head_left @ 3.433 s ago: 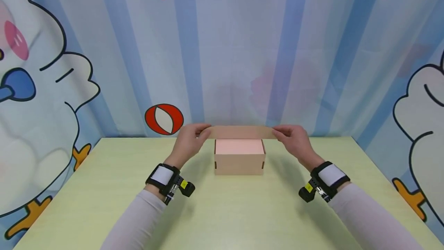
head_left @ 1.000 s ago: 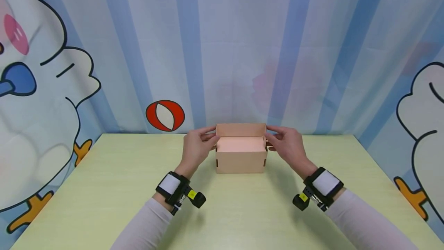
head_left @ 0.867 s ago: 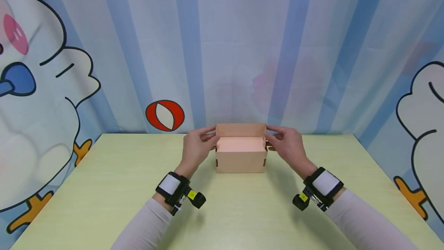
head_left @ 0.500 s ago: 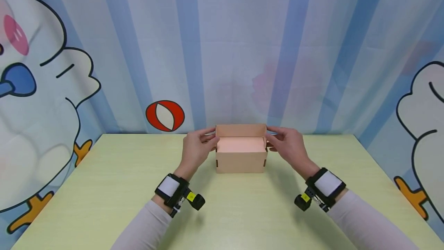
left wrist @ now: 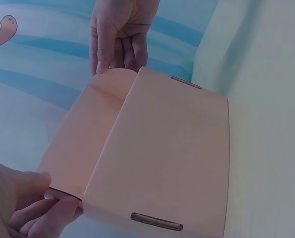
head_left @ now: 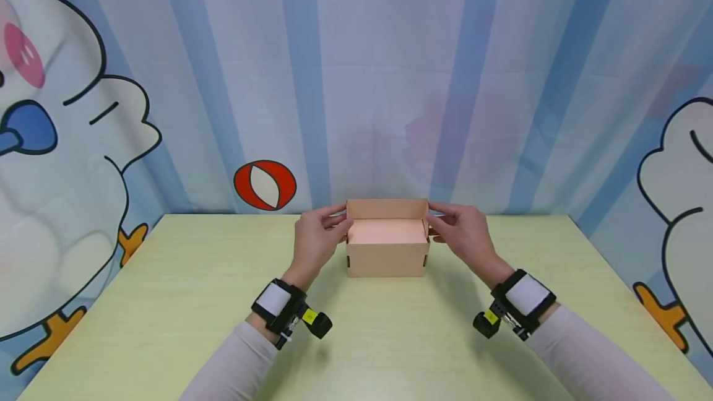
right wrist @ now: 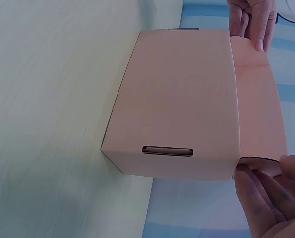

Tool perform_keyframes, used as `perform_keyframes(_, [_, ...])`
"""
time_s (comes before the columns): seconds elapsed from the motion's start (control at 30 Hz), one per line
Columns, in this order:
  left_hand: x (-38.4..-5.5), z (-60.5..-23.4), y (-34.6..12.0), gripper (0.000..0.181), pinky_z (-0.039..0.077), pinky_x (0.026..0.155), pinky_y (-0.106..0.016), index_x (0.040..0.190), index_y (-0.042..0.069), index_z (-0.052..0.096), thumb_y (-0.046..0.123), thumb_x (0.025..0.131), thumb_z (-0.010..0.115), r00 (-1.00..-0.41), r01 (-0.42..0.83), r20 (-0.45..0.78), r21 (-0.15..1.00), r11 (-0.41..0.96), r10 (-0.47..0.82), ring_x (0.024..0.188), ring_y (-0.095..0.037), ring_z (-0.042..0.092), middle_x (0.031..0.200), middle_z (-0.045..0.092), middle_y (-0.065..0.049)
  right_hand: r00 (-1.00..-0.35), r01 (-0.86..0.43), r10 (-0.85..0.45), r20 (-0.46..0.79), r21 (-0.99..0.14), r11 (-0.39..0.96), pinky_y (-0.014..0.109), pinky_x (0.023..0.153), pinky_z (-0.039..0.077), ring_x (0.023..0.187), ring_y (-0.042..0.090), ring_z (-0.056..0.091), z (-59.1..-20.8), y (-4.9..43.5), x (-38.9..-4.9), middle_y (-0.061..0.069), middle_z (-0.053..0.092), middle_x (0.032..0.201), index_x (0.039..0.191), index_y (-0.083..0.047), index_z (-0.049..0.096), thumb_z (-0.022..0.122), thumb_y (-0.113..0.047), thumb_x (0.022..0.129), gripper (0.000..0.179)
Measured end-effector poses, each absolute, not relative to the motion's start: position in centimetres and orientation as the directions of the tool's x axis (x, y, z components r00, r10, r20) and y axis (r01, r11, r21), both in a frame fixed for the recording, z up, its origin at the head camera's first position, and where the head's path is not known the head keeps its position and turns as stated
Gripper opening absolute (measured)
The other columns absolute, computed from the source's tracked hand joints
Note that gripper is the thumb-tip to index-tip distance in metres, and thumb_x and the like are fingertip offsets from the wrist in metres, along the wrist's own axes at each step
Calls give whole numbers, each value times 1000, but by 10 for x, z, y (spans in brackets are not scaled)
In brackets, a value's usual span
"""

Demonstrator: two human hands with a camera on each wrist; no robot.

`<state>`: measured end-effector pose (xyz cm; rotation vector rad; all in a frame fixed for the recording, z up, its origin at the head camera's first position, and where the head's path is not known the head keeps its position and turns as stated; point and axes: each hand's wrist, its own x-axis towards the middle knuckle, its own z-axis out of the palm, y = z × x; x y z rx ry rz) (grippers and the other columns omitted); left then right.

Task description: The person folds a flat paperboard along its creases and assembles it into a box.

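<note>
A tan cardboard box (head_left: 385, 260) sits near the table's far edge, its slotted front towards me. Along the far side of its pinkish top stands a long flap (head_left: 387, 208), whose end tabs are bent inward. My left hand (head_left: 317, 237) pinches the flap's left end between thumb and fingers. At the right end my right hand (head_left: 462, 235) pinches the other end tab (right wrist: 260, 165) the same way. The left wrist view shows the near tab between my left thumb and fingers (left wrist: 53, 215). The inside of the box is hidden.
The box stands on a pale yellow-green table (head_left: 384, 339). Behind it hangs a blue striped curtain (head_left: 384, 79) with printed cartoon figures and a red-and-white ball. A strapped camera sits on each wrist.
About three seconds ago the flap stretched out flat and wide between my hands. Its end tabs have since been bent in and my hands came closer together. The last second shows almost no movement.
</note>
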<state>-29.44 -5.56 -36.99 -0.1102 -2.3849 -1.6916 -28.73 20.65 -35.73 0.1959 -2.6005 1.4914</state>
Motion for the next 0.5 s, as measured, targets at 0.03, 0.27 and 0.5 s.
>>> perform_keyframes(0.03, [-294,-370,-56,39,61,71,-29,127,10,68,14,89,74,-973,190,223,921,339,-62,95,-26,75,113,74,-15,-982,-180,-44,182,-847,501,41,79,62,94,31,75,-357,206,-287,22,70,118,138,-7,58,63,-19,97,42])
perform_keyframes(0.27, [-293,-375,-59,40,61,72,-30,127,8,68,13,88,75,-963,235,268,903,359,-42,94,-26,75,113,74,-16,-980,-190,-52,192,-828,527,37,79,62,97,32,74,-359,208,-285,22,70,119,137,-8,59,63,-18,97,42])
perform_keyframes(0.5, [-291,-379,-60,44,61,79,-35,129,11,67,11,86,76,-952,271,306,873,406,-22,96,-27,75,111,75,-15,-976,-207,-62,207,-816,540,39,82,61,105,32,71,-364,211,-285,20,66,129,137,-6,59,63,-16,97,41])
